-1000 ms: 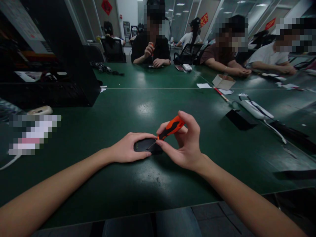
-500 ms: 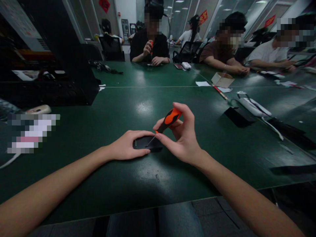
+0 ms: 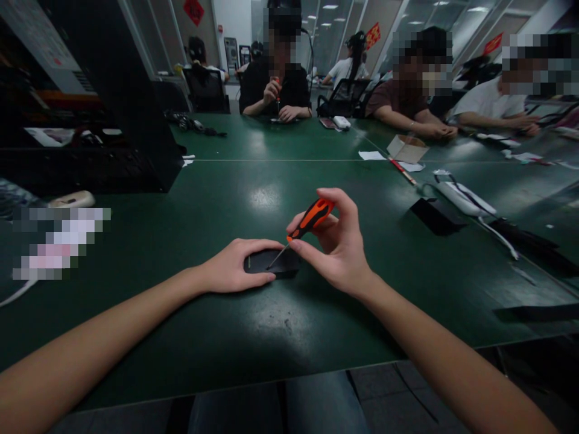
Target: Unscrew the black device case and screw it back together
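Note:
A small black rectangular case (image 3: 283, 264) lies flat on the green table (image 3: 217, 211). My left hand (image 3: 233, 265) grips its left end, with the thumb along the near side and the fingers along the far side. In my right hand (image 3: 341, 250) is a screwdriver (image 3: 312, 218) with an orange and black handle, held between thumb and fingers. Its thin shaft slants down to the left, and the tip meets the top of the case. Whether a screw sits under the tip is too small to tell.
To the right lie a black box-shaped piece (image 3: 436, 216), a white power strip (image 3: 465, 196) with its cable, and an open cardboard box (image 3: 407, 149). A black cabinet (image 3: 154, 138) stands on the left. Across the table sits a person (image 3: 275, 90) holding another screwdriver.
The screwdriver's handle has turned in my right fingers, showing a different orange and black pattern. Its tip stays at the same spot, and my left hand keeps its hold on the case.

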`<state>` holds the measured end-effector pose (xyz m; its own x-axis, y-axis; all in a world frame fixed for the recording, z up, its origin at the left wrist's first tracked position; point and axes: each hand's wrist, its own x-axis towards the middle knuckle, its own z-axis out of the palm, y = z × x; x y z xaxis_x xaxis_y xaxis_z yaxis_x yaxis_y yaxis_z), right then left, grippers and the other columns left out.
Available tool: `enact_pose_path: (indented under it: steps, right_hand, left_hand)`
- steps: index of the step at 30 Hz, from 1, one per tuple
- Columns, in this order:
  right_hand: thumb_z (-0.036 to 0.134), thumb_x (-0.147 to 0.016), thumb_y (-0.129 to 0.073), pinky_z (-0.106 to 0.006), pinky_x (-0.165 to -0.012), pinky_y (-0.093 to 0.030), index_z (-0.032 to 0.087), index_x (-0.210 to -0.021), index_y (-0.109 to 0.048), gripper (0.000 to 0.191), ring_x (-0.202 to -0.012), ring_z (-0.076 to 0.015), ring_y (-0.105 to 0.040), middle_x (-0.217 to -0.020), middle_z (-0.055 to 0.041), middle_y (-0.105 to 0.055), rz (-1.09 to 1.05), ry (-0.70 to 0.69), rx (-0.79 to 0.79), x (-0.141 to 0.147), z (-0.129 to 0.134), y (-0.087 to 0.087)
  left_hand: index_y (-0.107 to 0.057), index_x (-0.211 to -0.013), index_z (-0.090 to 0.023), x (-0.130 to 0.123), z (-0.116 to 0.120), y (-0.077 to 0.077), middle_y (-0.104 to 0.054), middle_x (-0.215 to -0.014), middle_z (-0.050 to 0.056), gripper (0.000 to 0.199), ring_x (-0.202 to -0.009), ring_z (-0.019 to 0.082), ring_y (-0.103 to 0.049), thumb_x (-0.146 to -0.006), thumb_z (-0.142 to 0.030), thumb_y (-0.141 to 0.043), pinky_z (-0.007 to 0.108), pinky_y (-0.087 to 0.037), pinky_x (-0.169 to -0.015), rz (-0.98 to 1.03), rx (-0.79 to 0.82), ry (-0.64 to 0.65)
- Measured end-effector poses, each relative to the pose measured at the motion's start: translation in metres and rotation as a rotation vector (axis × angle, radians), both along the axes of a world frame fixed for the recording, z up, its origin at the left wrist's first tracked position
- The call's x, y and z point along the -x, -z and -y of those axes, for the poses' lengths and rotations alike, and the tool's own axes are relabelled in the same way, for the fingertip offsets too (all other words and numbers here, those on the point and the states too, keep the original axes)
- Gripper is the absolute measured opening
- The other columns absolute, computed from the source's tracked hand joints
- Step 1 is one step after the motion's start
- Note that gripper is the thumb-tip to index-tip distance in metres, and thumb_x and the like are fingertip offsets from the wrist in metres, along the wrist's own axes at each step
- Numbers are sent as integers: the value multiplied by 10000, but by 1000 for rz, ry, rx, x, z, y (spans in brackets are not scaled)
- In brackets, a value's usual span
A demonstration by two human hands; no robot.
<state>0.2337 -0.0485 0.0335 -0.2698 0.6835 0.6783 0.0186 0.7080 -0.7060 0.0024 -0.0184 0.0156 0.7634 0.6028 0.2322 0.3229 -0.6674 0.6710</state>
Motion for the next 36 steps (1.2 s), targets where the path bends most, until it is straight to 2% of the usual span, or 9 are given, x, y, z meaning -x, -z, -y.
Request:
enact_pose_path:
  steps: [6,11,14,23,29,36]
  right_hand:
    - [228,-935,-643,-460,-926,-612,404,-1459,-292,655,-1012,-186,-657,-1207,-45,-569,-14,-34,29,2,4,-1]
    - [222,-888,-717,-475,-926,-597,410,-1473,-272,759,-980,-192,-646,-1090,-23,-596,-13,-17,-7,4,3,1]
    - [216,-894,-715,-469,-915,-595,398,-1454,-296,722,-963,-191,-649,-1042,-13,-608,-7,27,4,4,2,2]
    - [215,-906,-680,-442,-918,-590,411,-1473,-296,713,-1013,-191,-628,-1109,-31,-580,-41,-1,38,4,1,0]
    - [324,-919,-683,-458,-917,-587,405,-1503,-230,744,-1000,-200,-629,-1130,-41,-587,-10,-7,25,4,0,3]
    - [399,-920,-698,-484,-941,-575,402,-1484,-246,723,-990,-212,-636,-1061,-28,-604,7,28,30,2,-3,4]
  left_hand:
    - [-618,-1351,-169,0,0,0,-749,-1171,85,534,-961,228,-724,-854,-314,-749,313,-532,-847,3,7,-5]
    - [-624,-1342,-167,1,1,1,-741,-1207,96,534,-1038,249,-718,-848,-321,-758,329,-523,-910,13,-5,-3]
    - [-619,-1348,-181,1,1,1,-740,-1217,90,530,-1044,248,-718,-855,-326,-750,326,-524,-902,11,15,5]
    - [-615,-1347,-181,0,1,1,-748,-1179,82,529,-980,232,-721,-861,-345,-744,307,-521,-851,-14,-3,-10]
    - [-615,-1353,-169,0,1,0,-746,-1180,89,531,-987,231,-720,-864,-337,-739,301,-523,-854,-16,-7,-13]
    - [-613,-1360,-190,0,1,-1,-748,-1170,81,529,-953,227,-720,-868,-343,-733,312,-534,-839,-3,-5,-1]
